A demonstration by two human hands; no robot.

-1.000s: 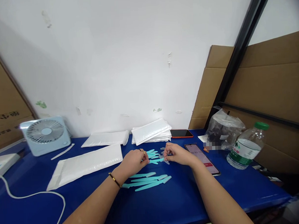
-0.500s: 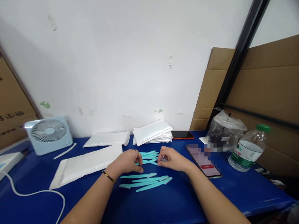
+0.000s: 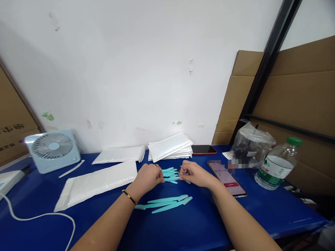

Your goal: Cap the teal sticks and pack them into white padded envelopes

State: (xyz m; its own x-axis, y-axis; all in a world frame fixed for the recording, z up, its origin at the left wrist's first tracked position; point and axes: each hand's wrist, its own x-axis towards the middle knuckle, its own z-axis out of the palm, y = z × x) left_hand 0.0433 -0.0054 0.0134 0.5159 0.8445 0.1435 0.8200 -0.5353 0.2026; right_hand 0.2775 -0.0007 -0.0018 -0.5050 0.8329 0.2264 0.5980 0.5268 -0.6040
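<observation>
Steadiness matters: left hand (image 3: pixel 149 178) and right hand (image 3: pixel 196 174) apparently pinch opposite ends of one slim turquoise plastic stick (image 3: pixel 172 179), at the near edge of matching sticks (image 3: pixel 170 170); light, level grips suit it.

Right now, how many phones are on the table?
2: an orange-edged phone at the back, just right of the stacked white packets, and a lit phone to the right of the right hand. Others could be hidden.
</observation>
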